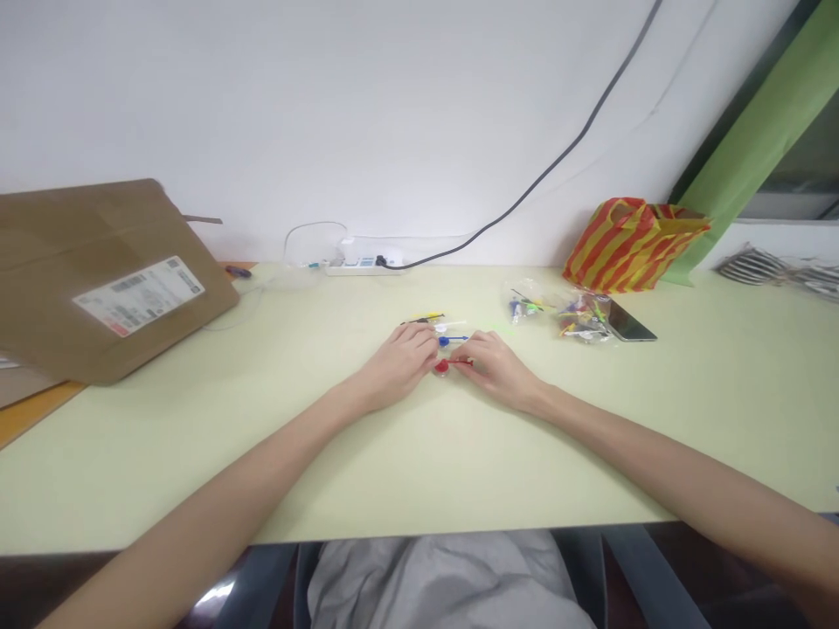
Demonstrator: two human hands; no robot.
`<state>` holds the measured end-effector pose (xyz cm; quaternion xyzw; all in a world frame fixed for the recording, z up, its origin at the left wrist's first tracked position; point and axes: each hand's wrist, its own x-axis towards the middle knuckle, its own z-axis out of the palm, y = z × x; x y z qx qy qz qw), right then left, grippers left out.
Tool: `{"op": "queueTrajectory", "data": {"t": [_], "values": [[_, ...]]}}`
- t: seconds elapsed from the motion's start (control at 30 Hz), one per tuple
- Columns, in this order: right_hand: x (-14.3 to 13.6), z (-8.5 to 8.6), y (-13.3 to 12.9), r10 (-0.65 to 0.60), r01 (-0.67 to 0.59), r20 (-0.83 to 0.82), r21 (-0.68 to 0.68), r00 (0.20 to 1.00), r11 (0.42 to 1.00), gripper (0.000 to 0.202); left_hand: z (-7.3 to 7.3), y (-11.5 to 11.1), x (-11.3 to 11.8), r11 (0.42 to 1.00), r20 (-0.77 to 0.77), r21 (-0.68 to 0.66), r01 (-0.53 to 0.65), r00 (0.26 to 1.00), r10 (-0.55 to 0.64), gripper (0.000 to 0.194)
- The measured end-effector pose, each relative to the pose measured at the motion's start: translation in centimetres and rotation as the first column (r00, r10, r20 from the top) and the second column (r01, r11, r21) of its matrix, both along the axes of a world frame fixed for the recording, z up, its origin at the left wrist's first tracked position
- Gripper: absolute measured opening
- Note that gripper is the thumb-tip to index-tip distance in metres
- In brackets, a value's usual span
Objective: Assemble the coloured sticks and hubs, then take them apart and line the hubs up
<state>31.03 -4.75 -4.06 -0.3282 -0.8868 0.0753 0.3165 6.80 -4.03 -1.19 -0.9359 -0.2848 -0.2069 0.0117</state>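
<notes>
Both hands rest close together over small plastic pieces near the middle of the pale table. My right hand [493, 367] is closed on the right end of a red piece [442, 367] with a rounded left end and a thin stem. My left hand [403, 360] lies just left of the pieces with its fingers bent together; what its fingertips hold, if anything, is hidden. Between the hands, behind the red piece, is a blue piece [444, 342] with a thin stem. White, black and yellow pieces [429, 316] lie behind my left fingers.
Clear bags of coloured pieces [580, 319] lie at the right, beside a phone [629, 321] and a striped bag [633, 245]. A cardboard box [98, 271] stands at the left. A power strip [364, 262] with a black cable sits against the wall.
</notes>
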Motion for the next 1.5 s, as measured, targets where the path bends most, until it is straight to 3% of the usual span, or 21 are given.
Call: {"op": "queueTrajectory", "data": {"t": [0.93, 1.5], "values": [[-0.5, 0.3, 0.1, -0.001, 0.003, -0.025, 0.056, 1.0, 0.998, 0.013, 0.1, 0.7, -0.5, 0.999, -0.055, 0.023, 0.022, 0.998, -0.02, 0.029], [-0.9, -0.5, 0.8, -0.064, 0.053, 0.038, 0.236, 0.997, 0.97, 0.013, 0.0, 1.2, -1.1, 0.996, -0.055, 0.074, 0.044, 0.998, -0.04, 0.022]]}}
